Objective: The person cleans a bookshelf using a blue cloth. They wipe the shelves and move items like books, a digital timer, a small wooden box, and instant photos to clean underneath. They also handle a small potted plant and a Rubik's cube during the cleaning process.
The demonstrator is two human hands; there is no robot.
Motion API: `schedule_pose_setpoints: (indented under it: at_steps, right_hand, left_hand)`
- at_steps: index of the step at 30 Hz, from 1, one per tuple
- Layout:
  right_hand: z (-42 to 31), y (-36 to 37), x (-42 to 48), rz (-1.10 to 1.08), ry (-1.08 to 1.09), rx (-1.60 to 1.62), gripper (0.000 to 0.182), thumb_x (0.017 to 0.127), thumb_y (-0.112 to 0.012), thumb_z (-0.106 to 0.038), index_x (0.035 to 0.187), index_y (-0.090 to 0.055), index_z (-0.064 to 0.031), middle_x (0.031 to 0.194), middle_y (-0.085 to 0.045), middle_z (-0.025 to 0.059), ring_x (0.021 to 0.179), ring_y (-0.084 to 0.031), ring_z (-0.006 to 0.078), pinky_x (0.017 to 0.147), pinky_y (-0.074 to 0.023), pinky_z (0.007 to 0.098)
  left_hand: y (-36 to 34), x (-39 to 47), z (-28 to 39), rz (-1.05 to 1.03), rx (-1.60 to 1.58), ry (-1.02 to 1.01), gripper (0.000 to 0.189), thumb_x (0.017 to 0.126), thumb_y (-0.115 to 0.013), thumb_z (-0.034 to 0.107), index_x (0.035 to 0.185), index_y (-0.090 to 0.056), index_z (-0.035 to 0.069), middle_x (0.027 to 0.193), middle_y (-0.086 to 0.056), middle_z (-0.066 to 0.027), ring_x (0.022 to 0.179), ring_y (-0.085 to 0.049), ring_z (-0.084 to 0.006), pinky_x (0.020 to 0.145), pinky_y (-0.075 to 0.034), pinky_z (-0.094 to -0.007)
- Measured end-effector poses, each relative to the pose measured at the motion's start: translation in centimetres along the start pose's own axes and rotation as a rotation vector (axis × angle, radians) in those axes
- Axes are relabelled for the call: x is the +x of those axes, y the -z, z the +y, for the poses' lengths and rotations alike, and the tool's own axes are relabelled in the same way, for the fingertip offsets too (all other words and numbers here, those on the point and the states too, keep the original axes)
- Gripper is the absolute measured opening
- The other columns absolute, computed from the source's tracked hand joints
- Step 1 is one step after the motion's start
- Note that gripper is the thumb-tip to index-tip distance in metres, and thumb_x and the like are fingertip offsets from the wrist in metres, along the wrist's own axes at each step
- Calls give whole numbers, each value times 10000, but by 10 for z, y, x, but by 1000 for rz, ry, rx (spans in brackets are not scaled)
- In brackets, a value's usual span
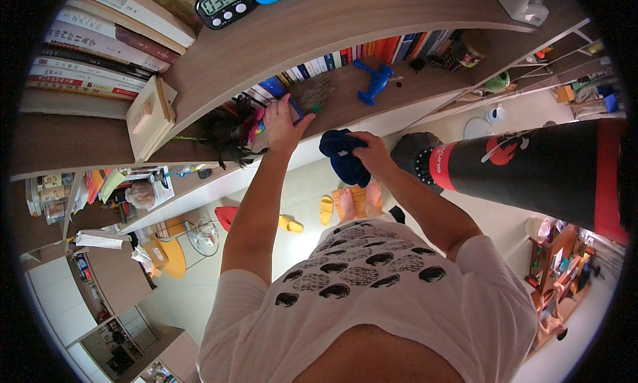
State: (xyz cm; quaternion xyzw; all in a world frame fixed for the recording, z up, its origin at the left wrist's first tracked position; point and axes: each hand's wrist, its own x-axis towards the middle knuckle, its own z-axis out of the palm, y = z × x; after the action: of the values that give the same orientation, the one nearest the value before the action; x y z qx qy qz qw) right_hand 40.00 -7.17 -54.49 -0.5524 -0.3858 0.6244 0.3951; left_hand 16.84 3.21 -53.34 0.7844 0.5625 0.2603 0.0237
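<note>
My left hand (284, 125) reaches onto a lower bookshelf, its fingers spread over a small bright multicoloured item and books at the shelf's front. Whether it holds anything is hidden. Beside it lies a bunch of black feathers (234, 129). In front of the shelf, my right hand (371, 154) grips a dark blue cloth (344, 156) that hangs in folds. Farther right on the same shelf stands a blue bird-shaped figure (376, 81), apart from both hands. A row of books (319, 64) lines the back of that shelf.
Above are a curved shelf board (309, 29), stacked books (99, 39) and a black digital timer (224, 4). A black and red punching bag (523, 168) stands close on the right. Yellow slippers (326, 209) and a wooden mat (356, 203) under bare feet are on the floor. Another person (551, 318) is far right.
</note>
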Motion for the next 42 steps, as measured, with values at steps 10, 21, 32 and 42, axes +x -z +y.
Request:
schedule_pose_setpoints:
  at_steps: [10, 21, 32, 42]
  right_hand:
    - [9, 6, 4, 33, -26, -29, 471, 745, -556, 28, 1205, -643, -21, 1093, -662, 171, 957, -671, 261, 853, -548, 356]
    - [-25, -15, 7, 209, 656, -788, 434, 737, -622, 9, 1161, -660, -78, 1272, -545, 168, 1183, -501, 372, 1005, -453, 420]
    - [-14, 0, 32, 163, 783, -1018, 313, 727, -606, -38, 1033, -668, -58, 1066, -570, 163, 1010, -518, 350, 884, -491, 447]
    - [10, 57, -50, 226, 418, -710, 513, 663, -586, 42, 1149, -680, -95, 1229, -586, 199, 1187, -521, 391, 1064, -408, 436]
  left_hand:
    - [13, 0, 7, 77, 125, 121, 874, 691, -803, 555, 1338, -480, 63, 1281, -519, -160, 1182, -486, -379, 954, -399, -545]
    - [-5, -15, -5, 225, 51, -37, 619, 835, -726, 246, 1356, -448, 57, 1372, -469, -177, 1233, -452, -400, 1012, -362, -518]
    - [-1, 22, 81, 166, -239, -262, 396, 822, -688, 157, 1184, -564, 55, 1206, -566, -162, 1153, -512, -383, 974, -394, -498]
    - [-77, 71, 154, -328, -4, -81, 469, 798, -736, 211, 1192, -529, 59, 1091, -641, -173, 1057, -603, -350, 848, -512, -467]
